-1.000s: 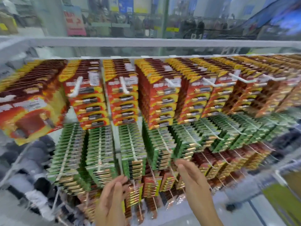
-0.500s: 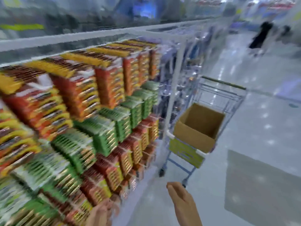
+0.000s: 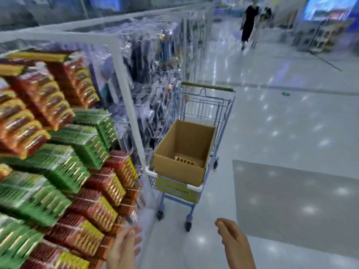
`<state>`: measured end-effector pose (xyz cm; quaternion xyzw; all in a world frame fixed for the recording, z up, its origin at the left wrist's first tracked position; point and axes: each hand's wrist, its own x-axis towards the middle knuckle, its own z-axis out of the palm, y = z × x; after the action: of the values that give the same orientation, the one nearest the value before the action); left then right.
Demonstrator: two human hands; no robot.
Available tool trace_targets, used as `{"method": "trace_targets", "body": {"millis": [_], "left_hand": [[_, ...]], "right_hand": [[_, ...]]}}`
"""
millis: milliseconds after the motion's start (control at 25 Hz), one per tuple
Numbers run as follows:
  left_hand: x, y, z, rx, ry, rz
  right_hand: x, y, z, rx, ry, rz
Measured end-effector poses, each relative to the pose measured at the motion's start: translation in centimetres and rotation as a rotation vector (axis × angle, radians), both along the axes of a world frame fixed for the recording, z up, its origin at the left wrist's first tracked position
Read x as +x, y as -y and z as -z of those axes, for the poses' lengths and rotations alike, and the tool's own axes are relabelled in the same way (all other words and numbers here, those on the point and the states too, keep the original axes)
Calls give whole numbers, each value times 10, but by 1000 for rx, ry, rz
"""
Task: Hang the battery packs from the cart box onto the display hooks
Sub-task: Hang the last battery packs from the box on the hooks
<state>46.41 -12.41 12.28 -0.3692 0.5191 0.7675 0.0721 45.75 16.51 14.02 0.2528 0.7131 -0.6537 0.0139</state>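
A brown cardboard box [image 3: 178, 171] sits in a blue wire cart [image 3: 206, 105] right of the display. A few battery packs [image 3: 183, 161] lie at the box's bottom. Rows of red, yellow and green battery packs [image 3: 64, 152] hang on the display hooks at the left, blurred. My left hand [image 3: 124, 249] is at the bottom, beside the lowest red packs, fingers straight and empty. My right hand [image 3: 233, 243] is lower right of the cart, fingers relaxed, holding nothing. Both hands are well short of the box.
A white upright post [image 3: 128, 105] ends the battery display, with clear-wrapped goods [image 3: 155, 70] hanging behind it. Shiny floor stretches right, with a grey mat [image 3: 291, 200]. A person in dark clothes [image 3: 248, 24] walks far back in the aisle.
The view has swung right from facing the display to the cart and box. Both hands have left the hanging packs and stay low and empty. The cart looks nearer.
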Motion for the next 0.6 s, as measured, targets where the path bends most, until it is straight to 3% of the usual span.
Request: {"method": "trace_targets", "body": {"millis": [360, 600], "left_hand": [[-114, -74, -4, -314, -71, -34], [-239, -70, 6, -289, -99, 59]], "right_hand": [[-98, -25, 27, -15, 130, 152], [-214, -16, 33, 25, 186, 108]]}}
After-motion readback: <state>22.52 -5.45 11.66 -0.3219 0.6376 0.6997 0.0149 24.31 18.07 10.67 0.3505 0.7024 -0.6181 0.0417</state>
